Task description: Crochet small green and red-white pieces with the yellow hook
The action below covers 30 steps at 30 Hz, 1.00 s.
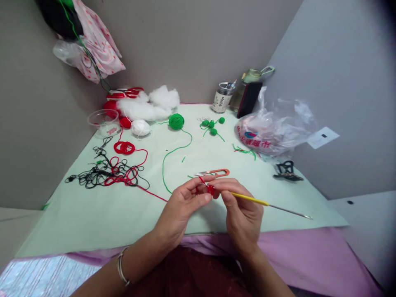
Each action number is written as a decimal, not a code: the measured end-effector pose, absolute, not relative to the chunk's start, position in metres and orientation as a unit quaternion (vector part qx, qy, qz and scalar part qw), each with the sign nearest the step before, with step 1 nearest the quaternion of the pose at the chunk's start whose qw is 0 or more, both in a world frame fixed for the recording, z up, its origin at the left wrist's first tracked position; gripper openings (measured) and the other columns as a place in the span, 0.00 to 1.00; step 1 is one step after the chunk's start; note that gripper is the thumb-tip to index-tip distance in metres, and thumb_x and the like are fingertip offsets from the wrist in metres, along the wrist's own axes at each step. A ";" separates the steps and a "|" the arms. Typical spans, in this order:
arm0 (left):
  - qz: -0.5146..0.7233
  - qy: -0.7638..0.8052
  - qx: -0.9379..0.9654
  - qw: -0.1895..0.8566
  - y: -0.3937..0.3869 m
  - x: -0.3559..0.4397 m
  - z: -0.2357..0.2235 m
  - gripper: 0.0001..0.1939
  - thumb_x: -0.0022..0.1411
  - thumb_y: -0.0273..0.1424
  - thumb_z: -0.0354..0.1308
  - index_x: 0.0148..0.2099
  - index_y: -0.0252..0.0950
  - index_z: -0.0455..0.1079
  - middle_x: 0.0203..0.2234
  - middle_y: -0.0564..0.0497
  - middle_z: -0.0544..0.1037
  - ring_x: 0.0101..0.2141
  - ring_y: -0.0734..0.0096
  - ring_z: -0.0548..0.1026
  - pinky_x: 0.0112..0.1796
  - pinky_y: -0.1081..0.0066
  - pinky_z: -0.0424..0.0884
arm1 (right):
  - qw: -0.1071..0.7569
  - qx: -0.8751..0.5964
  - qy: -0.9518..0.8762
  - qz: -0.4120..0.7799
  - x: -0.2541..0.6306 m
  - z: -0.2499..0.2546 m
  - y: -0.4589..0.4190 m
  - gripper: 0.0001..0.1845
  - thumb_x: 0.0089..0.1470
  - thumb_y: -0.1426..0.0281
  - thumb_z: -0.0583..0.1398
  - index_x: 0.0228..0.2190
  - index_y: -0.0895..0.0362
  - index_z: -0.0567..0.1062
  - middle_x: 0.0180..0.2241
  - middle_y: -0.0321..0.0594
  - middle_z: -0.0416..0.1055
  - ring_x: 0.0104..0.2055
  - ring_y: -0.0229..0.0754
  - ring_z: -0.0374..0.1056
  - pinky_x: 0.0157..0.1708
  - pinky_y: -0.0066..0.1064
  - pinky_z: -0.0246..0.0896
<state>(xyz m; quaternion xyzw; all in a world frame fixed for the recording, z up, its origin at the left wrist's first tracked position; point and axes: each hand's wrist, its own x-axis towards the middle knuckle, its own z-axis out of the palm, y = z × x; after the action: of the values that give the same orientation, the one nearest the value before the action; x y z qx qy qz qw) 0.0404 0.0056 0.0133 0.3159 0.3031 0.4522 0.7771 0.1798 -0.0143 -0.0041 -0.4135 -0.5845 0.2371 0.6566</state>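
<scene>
Near the table's front edge, my left hand point(185, 200) pinches a small piece of red crochet work point(210, 189), and a strand of red yarn point(151, 193) runs from it to the left. Between the thumb and fingers of my right hand point(244, 210) is a yellow-handled crochet hook point(250, 199). Its bare metal end points right; the other end meets the red work, and its tip is hidden by my fingers. Just beyond my hands lie orange thread snips point(216, 172).
Tangled black yarn point(89, 175) and red yarn rings point(124, 147) lie left. Behind are a white yarn ball point(140, 128), stuffing point(145, 107), a green yarn ball point(176, 121) and small green crocheted balls point(213, 131). A plastic bag point(272, 128), phone point(250, 100) and black claw clip point(287, 171) stand right.
</scene>
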 end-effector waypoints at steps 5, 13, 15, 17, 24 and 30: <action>0.469 0.333 0.272 0.772 0.007 0.043 0.009 0.20 0.54 0.33 0.78 0.50 0.39 0.85 0.32 0.52 0.83 0.37 0.70 0.76 0.47 0.71 0.70 | 0.568 -0.446 -0.691 0.043 0.181 -0.016 -0.023 0.18 0.63 0.79 0.64 0.50 0.48 0.83 0.44 0.42 0.81 0.43 0.44 0.78 0.41 0.36 0.77; 0.437 0.323 0.186 0.819 0.012 0.038 0.007 0.20 0.50 0.29 0.80 0.47 0.36 0.86 0.33 0.52 0.83 0.35 0.75 0.77 0.47 0.73 0.73 | 0.664 -0.438 -0.574 0.193 0.188 -0.011 -0.022 0.13 0.66 0.77 0.61 0.43 0.50 0.84 0.35 0.37 0.79 0.33 0.39 0.74 0.35 0.33 0.72; 0.440 0.329 0.187 0.814 0.012 0.036 0.008 0.18 0.50 0.29 0.80 0.45 0.36 0.87 0.35 0.51 0.83 0.36 0.74 0.77 0.48 0.72 0.73 | 0.689 -0.427 -0.524 0.262 0.189 -0.009 -0.020 0.11 0.67 0.75 0.61 0.40 0.51 0.84 0.34 0.37 0.78 0.31 0.37 0.72 0.33 0.32 0.71; 0.444 0.329 0.193 0.811 0.012 0.036 0.008 0.16 0.50 0.30 0.79 0.44 0.37 0.87 0.33 0.52 0.82 0.36 0.73 0.77 0.48 0.71 0.73 | 0.700 -0.411 -0.486 0.325 0.189 -0.008 -0.019 0.09 0.67 0.72 0.62 0.39 0.51 0.84 0.34 0.37 0.77 0.30 0.36 0.72 0.31 0.31 0.70; 0.506 0.356 0.312 0.721 0.002 0.043 0.006 0.22 0.58 0.29 0.75 0.55 0.43 0.83 0.29 0.56 0.80 0.38 0.71 0.75 0.49 0.71 0.68 | 0.626 -0.446 -0.621 0.155 0.182 -0.021 -0.020 0.15 0.65 0.77 0.62 0.45 0.47 0.84 0.39 0.40 0.79 0.38 0.42 0.76 0.37 0.35 0.74; 0.427 0.288 0.185 0.837 0.007 0.043 0.003 0.17 0.57 0.29 0.76 0.50 0.35 0.85 0.38 0.49 0.82 0.38 0.73 0.77 0.48 0.72 0.73 | 0.631 -0.473 -0.610 0.069 0.186 -0.019 -0.020 0.15 0.65 0.78 0.62 0.45 0.48 0.84 0.37 0.39 0.80 0.39 0.43 0.76 0.38 0.36 0.74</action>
<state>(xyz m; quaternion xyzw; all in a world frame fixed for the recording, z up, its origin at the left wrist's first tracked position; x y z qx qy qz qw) 0.0429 0.0065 0.0033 0.1846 0.2878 0.4270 0.8372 0.1861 -0.0196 -0.0194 -0.4732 -0.6104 0.0689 0.6314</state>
